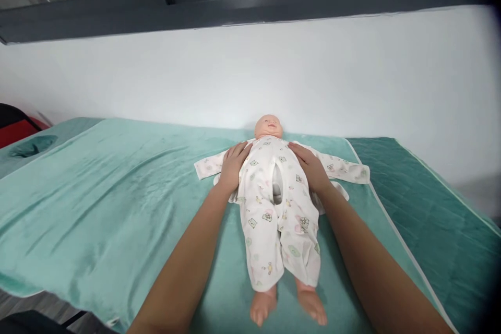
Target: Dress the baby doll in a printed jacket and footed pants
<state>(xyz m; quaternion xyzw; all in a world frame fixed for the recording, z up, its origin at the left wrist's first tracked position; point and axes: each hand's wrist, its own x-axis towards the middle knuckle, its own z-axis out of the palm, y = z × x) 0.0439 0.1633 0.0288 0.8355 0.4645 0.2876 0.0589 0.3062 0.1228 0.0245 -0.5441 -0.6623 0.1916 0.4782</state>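
Observation:
A baby doll (269, 126) lies on its back on a teal blanket (109, 193), head toward the wall, bare feet toward me. It wears a white printed romper (274, 224) that gapes open at the belly. My left hand (234, 163) rests flat on the doll's right shoulder and sleeve, fingers stretched out. My right hand (309, 164) lies flat on the other side of the chest, fingers together and extended. Neither hand grips anything.
The blanket covers a table against a white wall (250, 73). A darker green quilted mat (430, 209) shows at the right. A red and black object (15, 125) sits at the far left. A dark window frame runs above.

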